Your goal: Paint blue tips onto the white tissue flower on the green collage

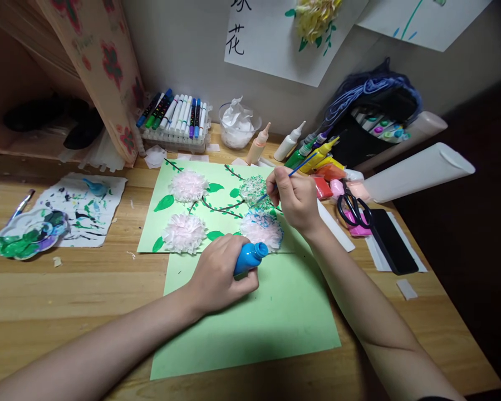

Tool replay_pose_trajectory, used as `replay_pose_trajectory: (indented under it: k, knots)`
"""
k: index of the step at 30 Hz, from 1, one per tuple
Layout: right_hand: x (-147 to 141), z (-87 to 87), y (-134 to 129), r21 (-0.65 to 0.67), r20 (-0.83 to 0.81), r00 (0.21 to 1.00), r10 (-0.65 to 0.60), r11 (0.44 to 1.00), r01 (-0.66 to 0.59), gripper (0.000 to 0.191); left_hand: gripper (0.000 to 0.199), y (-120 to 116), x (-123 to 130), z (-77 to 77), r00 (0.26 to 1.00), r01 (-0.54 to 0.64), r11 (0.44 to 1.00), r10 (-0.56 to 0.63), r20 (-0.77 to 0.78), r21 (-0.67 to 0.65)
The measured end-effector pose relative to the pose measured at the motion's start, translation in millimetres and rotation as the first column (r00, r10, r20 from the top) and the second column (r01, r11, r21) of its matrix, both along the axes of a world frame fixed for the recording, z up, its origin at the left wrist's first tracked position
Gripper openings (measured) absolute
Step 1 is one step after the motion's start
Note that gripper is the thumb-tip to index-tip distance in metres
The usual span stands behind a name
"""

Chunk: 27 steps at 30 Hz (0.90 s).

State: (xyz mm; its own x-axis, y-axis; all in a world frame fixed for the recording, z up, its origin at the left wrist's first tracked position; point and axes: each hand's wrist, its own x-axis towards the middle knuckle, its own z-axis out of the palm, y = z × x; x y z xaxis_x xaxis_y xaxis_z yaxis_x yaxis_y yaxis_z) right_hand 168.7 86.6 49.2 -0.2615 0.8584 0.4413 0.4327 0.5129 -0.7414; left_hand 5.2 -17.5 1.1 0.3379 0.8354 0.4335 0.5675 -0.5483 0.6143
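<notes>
My left hand (pixel 223 272) is wrapped round an uncapped blue paint bottle (pixel 249 258), over the front edge of the green artwork sheet (pixel 150 225). Between its fingers my right hand (pixel 290 192) pinches a thin blue paintbrush (pixel 304 162), its tip near the gap between the two right-hand flowers. The upper right flower (pixel 253 191) is speckled green. Blue marks edge the pale pink lower right flower (pixel 261 225). Two plain pale pink flowers (pixel 187 186) sit on the left, among painted leaves and dark branches.
A paint palette (pixel 62 225) rests partly on a stained tissue (pixel 104 220) at left. Markers (pixel 179 114), a bowl (pixel 239 133) and paint bottles (pixel 290 142) line the back. Scissors (pixel 354 209) and a phone (pixel 388 242) lie at right. A second green sheet (pixel 242 340) is in front.
</notes>
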Motion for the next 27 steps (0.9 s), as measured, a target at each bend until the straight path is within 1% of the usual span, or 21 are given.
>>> replay_pose_trajectory:
  k: [4, 7, 9, 12, 15, 17, 20, 22, 25, 27]
  knots:
    - [-1.3, -3.3, 1.5, -0.038, 0.051, 0.998, 0.048, 0.998, -0.046, 0.053, 0.018, 0.5, -0.5, 2.2, 1.0, -0.005, 1.0, 0.005, 0.008, -0.006]
    - [-0.8, -4.4, 1.9, -0.11, -0.001, 0.997, 0.081, 0.991, -0.08, 0.054, 0.018, 1.0, -0.8, 1.9, 1.0, 0.004, 1.0, -0.004, 0.015, -0.004]
    - [0.4, -4.5, 2.2, -0.138, -0.051, 0.996, 0.067, 0.988, -0.073, 0.053, 0.019, 1.3, -0.8, 1.2, 1.0, 0.007, 1.0, -0.007, 0.023, -0.007]
    - [1.1, -4.3, 2.3, -0.12, -0.062, 0.997, 0.046, 0.991, -0.054, 0.051, 0.018, 1.7, -0.8, 0.8, 1.0, 0.004, 1.0, -0.004, 0.023, -0.011]
    - [0.2, -4.4, 2.1, -0.108, -0.007, 0.997, 0.083, 0.991, -0.083, 0.054, 0.019, 1.6, -0.6, 0.9, 1.0, 0.0, 1.0, 0.0, 0.019, -0.008]
    - [0.1, -4.9, 2.1, -0.125, -0.012, 0.996, 0.088, 0.988, -0.089, 0.054, 0.019, 1.4, -0.5, 1.1, 1.0, 0.001, 1.0, -0.001, 0.018, -0.011]
    - [0.8, -6.1, 2.3, -0.141, -0.077, 0.996, 0.033, 0.989, -0.044, 0.052, 0.02, 1.3, -0.6, 1.1, 1.0, 0.005, 1.0, -0.004, 0.014, -0.015]
    - [0.6, -6.9, 2.4, -0.124, -0.08, 0.997, 0.016, 0.992, -0.026, 0.052, 0.02, 1.5, -0.7, 0.8, 1.0, 0.004, 1.0, -0.004, 0.015, -0.008]
    - [-1.7, -8.0, 1.9, -0.099, -0.017, 0.999, 0.048, 0.994, -0.05, 0.053, 0.019, 1.8, -0.9, 0.2, 1.0, 0.004, 1.0, -0.004, 0.012, 0.002]
    - [-3.0, -8.6, 1.6, -0.111, 0.004, 0.997, 0.072, 0.991, -0.072, 0.054, 0.019, 1.9, -0.9, 0.1, 1.0, 0.001, 1.0, -0.001, 0.007, 0.005]
